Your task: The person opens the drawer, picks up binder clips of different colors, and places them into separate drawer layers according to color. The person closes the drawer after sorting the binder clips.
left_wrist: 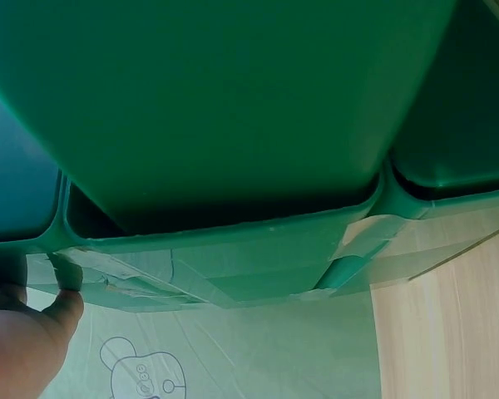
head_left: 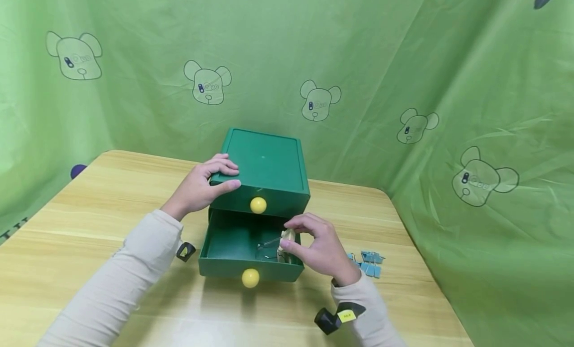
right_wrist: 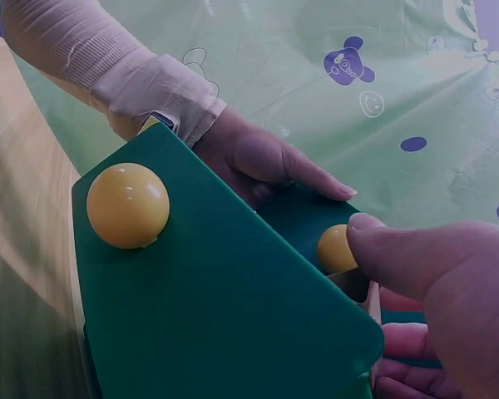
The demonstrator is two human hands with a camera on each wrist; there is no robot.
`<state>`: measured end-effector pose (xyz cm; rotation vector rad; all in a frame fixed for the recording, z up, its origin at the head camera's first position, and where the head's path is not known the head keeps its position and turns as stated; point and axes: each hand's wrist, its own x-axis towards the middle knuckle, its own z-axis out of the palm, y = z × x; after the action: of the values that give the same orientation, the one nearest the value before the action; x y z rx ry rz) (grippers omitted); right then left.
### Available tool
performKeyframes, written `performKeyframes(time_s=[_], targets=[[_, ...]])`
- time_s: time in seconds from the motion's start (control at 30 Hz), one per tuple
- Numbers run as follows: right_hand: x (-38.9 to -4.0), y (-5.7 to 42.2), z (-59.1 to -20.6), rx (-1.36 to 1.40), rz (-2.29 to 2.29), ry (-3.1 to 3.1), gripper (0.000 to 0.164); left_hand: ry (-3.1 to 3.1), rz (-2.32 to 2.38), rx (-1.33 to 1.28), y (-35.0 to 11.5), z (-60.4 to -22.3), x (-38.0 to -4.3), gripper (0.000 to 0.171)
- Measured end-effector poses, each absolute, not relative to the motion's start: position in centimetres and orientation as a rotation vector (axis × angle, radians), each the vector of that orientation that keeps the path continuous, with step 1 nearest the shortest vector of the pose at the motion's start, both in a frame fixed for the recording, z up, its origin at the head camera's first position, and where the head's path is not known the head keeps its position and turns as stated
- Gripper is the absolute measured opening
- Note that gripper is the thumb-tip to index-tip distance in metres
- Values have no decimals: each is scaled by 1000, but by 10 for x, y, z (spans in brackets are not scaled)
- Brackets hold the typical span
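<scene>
Pale clip (head_left: 289, 234) in right hand (head_left: 322, 243)

Behind the left fingers (head_left: 221, 167), a pale beige left sleeve (head_left: 130, 272) shows creased cloth and a smoother, close-fitting cuff (head_left: 167, 231). A black left mount (head_left: 181, 248) with a small yellow patch sits at it. Behind the right fingers (head_left: 309, 222), a matching right sleeve (head_left: 372, 314) bears a chunky black right mount (head_left: 326, 321), its yellow label (head_left: 347, 315) printed with dark characters.

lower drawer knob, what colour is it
The knob on the lower drawer is yellow, seen best in the right wrist view.
</scene>
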<state>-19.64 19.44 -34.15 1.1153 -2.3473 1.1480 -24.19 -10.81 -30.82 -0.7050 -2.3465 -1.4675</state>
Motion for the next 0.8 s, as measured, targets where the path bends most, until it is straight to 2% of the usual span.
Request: performKeyframes(time_s=[0.8], targets=[[-202,222,-352,867,1135,-2453,22,-2351,-1474,-705,-107,-310,-242,30]])
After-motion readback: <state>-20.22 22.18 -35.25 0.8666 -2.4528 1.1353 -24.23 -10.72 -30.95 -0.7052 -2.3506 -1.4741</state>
